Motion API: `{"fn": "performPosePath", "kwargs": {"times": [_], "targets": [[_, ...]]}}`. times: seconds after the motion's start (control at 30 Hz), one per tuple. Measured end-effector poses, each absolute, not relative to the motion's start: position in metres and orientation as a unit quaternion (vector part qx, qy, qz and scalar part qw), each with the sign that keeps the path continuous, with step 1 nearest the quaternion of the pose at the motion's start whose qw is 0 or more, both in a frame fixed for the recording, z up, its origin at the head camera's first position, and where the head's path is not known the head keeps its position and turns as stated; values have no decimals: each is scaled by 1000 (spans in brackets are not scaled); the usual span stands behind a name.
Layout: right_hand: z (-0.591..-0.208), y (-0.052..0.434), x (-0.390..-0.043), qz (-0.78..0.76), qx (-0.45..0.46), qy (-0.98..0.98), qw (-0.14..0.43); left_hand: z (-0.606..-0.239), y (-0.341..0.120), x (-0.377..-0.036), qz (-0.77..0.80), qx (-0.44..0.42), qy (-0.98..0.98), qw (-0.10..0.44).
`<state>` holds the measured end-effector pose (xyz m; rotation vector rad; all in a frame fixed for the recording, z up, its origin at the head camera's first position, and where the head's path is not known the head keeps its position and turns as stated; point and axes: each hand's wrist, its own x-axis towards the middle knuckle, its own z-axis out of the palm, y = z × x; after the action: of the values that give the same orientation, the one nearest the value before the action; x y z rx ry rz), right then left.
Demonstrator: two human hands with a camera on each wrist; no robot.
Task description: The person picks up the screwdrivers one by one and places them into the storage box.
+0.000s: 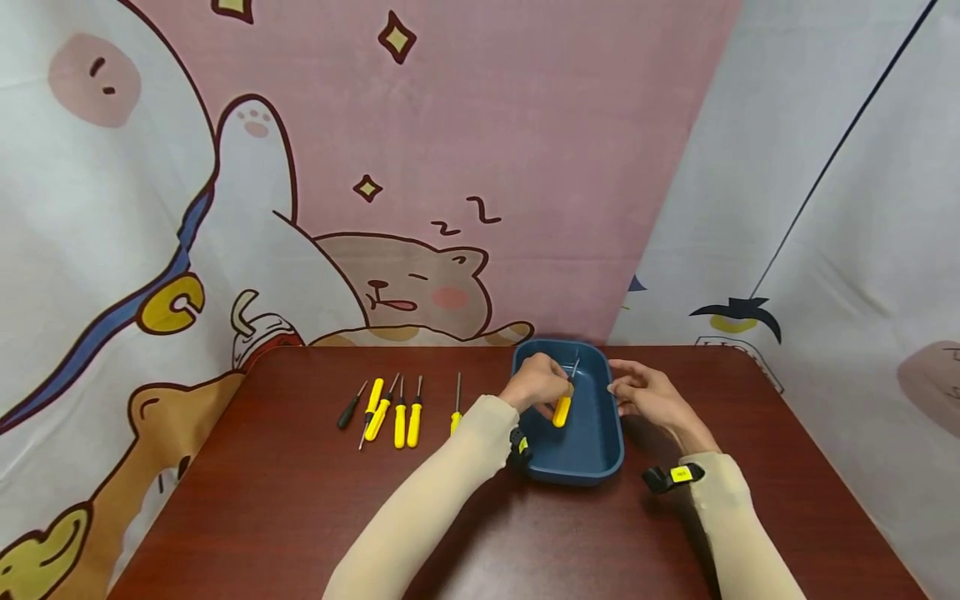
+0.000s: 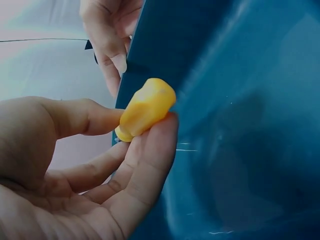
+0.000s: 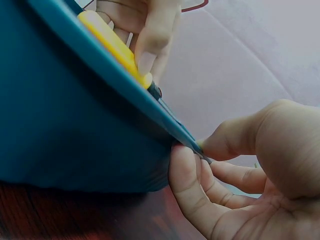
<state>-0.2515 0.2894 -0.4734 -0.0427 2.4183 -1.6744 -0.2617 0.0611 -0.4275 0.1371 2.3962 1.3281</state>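
Note:
A dark blue tray (image 1: pixel 600 450) stands on the brown table (image 1: pixel 300 517). My left hand (image 1: pixel 551 392) reaches over the tray and pinches a yellow-handled screwdriver (image 1: pixel 561 409) by its handle, the metal shaft pointing up and away. The left wrist view shows the thumb and fingers of the left hand (image 2: pixel 142 122) round the yellow handle (image 2: pixel 146 107) just above the tray (image 2: pixel 240 125). My right hand (image 1: pixel 617 387) is at the tray's right rim. In the right wrist view the right hand (image 3: pixel 192 147) pinches that rim (image 3: pixel 100 65) between thumb and forefinger.
Several yellow-handled screwdrivers (image 1: pixel 400 421) and one black-handled one (image 1: pixel 351 410) lie in a row on the table left of the tray. A cartoon-printed cloth (image 1: pixel 375 208) hangs right behind the table's far edge.

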Motion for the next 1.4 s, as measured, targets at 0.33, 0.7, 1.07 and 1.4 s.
{"fn": "performPosePath", "kwargs": {"times": [0.33, 0.7, 1.07, 1.4], "targets": [[-473, 290, -251, -568, -20, 817, 101, -433, 69, -272, 486, 18, 843, 232], [-472, 290, -250, -563, -17, 820, 103, -441, 83, -278, 467, -17, 848, 251], [-472, 289, -251, -564, -12, 818, 109, -447, 99, -282, 429, -39, 864, 262], [-472, 289, -251, -563, -14, 819, 109, -452, 114, -283, 394, -33, 881, 260]]}}
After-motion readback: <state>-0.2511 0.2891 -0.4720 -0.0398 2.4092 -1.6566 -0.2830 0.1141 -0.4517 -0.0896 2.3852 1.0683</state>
